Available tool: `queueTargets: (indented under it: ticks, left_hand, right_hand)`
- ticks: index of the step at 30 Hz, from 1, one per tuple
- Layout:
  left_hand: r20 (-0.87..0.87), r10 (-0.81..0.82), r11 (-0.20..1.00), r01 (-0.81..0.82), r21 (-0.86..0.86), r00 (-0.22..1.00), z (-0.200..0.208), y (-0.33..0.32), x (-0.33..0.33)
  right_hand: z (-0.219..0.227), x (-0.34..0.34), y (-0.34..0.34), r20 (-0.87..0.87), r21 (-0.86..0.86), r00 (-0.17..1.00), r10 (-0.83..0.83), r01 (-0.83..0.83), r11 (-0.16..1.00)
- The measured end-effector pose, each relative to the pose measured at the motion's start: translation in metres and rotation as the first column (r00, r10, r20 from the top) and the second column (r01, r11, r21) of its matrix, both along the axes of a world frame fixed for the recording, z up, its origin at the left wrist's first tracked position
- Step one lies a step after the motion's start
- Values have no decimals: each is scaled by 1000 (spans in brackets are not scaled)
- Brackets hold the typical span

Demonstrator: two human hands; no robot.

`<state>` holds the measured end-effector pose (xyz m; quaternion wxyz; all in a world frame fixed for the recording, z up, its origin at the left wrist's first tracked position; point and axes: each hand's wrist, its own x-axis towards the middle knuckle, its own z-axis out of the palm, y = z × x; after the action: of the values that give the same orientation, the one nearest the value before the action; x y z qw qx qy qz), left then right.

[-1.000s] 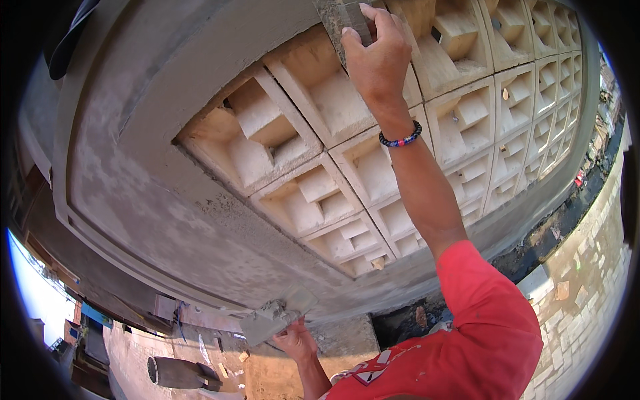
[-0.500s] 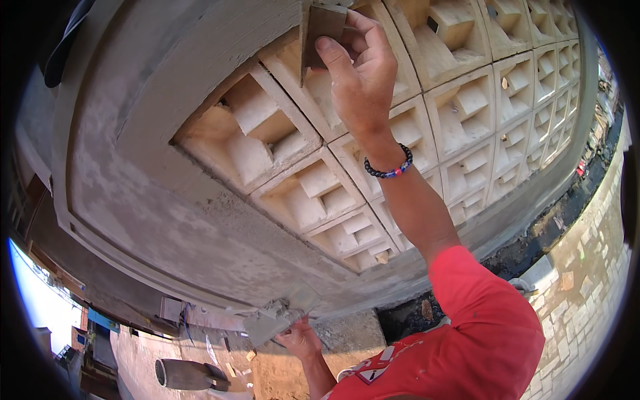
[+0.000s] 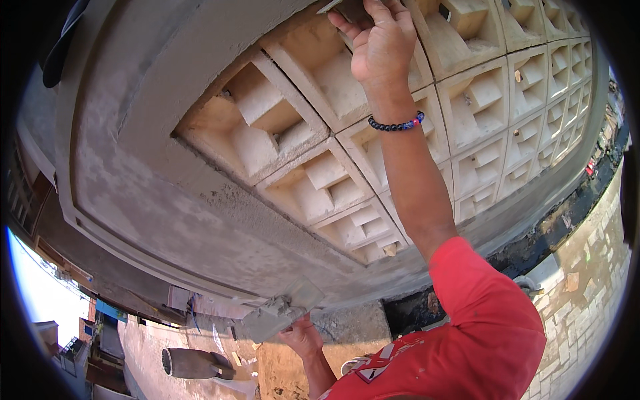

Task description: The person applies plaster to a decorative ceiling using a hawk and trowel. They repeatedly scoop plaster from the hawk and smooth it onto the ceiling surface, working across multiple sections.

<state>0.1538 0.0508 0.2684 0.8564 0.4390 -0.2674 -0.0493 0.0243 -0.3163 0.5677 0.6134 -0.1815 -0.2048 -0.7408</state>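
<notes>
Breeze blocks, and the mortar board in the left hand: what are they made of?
Breeze blocks: probably cast concrete, matte cream with slightly rough edges. Mortar board: core material unclear, since lumpy, matte grey mortar coats much of it.

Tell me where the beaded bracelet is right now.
In the head view, above and right of centre, the beaded bracelet circles the wrist below the right hand, in front of the pale openwork blocks.
</notes>
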Motion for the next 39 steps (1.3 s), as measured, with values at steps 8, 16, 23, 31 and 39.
queueTargets:
  ticks: [8, 16, 23, 31, 39]
  left_hand:
    - [16, 10, 999, -11, 33, 1000, -2, 14, 6]
    - [36, -16, 1000, 16, 10, 999, 3, 10, 4]
    - [3, 7, 999, -7, 53, 1000, 6, 12, -2]
    - [15, -9, 1000, 9, 24, 1000, -3, 5, -1]
    - [14, 19, 999, -19, 41, 1000, -5, 18, 0]
  right_hand:
    - [-2, 78, 50, 90, 34, 983, 163, -166, 985]
    - [-32, 124, 118, -106, -89, 902, 418, -427, 900]
    - [-55, 35, 21, 175, -95, 981, 79, -64, 993]
    - [-12, 22, -5, 82, -31, 996, -37, 40, 999]
    - [-3, 100, 62, 56, 34, 987, 151, -153, 988]
